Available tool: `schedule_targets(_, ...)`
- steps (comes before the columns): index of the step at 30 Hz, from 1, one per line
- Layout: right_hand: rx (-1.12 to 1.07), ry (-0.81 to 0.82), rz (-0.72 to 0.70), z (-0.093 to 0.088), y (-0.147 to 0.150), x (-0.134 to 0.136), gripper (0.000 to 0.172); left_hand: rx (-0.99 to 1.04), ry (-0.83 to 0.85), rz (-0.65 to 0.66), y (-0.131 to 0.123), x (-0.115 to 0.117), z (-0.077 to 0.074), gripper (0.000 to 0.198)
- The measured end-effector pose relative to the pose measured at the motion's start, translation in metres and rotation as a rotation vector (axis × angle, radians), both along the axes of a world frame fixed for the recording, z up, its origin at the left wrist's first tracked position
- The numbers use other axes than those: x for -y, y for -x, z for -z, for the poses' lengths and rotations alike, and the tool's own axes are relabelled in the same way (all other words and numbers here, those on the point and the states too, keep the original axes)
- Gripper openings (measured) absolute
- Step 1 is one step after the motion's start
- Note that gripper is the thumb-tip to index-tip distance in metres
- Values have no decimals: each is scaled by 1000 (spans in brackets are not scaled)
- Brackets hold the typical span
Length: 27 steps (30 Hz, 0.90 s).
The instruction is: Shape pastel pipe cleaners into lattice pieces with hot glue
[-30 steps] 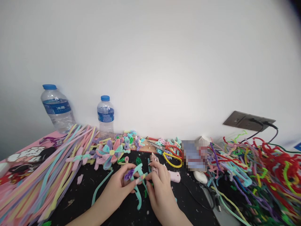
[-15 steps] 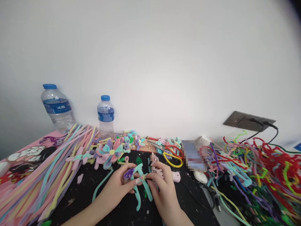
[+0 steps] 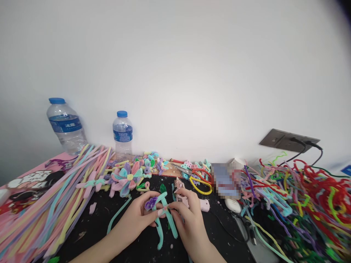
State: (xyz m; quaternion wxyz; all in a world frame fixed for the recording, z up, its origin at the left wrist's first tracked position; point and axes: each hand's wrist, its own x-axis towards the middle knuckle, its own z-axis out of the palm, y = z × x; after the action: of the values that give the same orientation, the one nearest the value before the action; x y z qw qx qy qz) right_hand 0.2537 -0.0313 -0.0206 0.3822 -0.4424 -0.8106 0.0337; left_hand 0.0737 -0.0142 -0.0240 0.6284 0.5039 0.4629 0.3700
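1 turquoise-and-purple fuzzy piece [image 3: 169, 220] is pinched above the counter [image 3: 142, 252] between left hand [image 3: 142, 211] and right hand [image 3: 189, 219], fingers curled, forearms angled inward; 2 bottles [image 3: 122, 133] and 1 pair of scissors [image 3: 189, 172] sit beyond.

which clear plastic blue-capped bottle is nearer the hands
The clear plastic bottle on the right; the left bottle stands farther away, toward the picture's edge.

My left hand [image 3: 145, 211] pinches a turquoise-and-purple fuzzy piece [image 3: 170, 222]; the fingertips of my right hand [image 3: 190, 219] meet its middle. A pale pink tool [image 3: 204, 205] lies partly behind them, scissors [image 3: 189, 171] beyond, fuzzy strips [image 3: 71, 197] bundled left of my grip.
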Motion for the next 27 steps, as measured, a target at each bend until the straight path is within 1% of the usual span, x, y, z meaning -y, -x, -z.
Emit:
schedule_targets(5, 8, -7, 16, 0, 0, 0, 19, -5, 3, 10, 1, 0, -4, 40)
schedule_targets(15, 32, -2, 27, -1, 0, 1, 18, 3, 15, 15, 2, 2, -5, 42)
schedule_targets(19, 33, -8, 26, -1, 0, 1, 18, 16, 2, 25, 2, 0, -2, 44)
schedule_targets(24, 39, -25, 29, 0, 0, 0, 20, 73, 9, 24, 2, -1, 6, 46)
schedule_targets(27, 32, -29, 29, 0, 0, 1, 20, 93, 14, 21, 3, -1, 8, 47)
